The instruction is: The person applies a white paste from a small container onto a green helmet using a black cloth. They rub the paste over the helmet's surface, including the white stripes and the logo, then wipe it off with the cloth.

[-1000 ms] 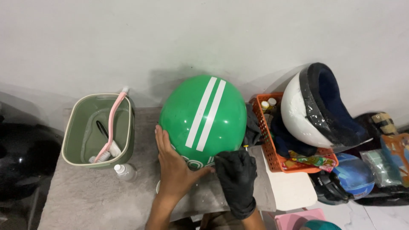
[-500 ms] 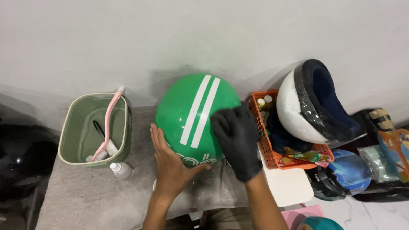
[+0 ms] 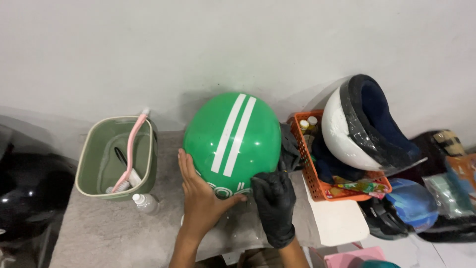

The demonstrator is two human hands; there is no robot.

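Observation:
A green helmet [image 3: 233,136] with two white stripes sits on a grey cloth-covered table [image 3: 109,233] against the wall. My bare left hand [image 3: 201,196] lies flat against the helmet's lower left side, steadying it. My right hand [image 3: 274,201], in a black glove, presses on the helmet's lower right front edge, fingers curled; whether it holds a small cloth I cannot tell.
A green basin [image 3: 116,159] with a pink brush [image 3: 130,151] stands at the left, a small clear bottle [image 3: 145,202] in front of it. An orange basket [image 3: 337,173] of supplies and a white helmet [image 3: 364,126] sit at the right. A black helmet [image 3: 25,198] lies far left.
My gloved right hand rose over the helmet's right side, then came back down to its lower front edge. The left hand stayed on the helmet.

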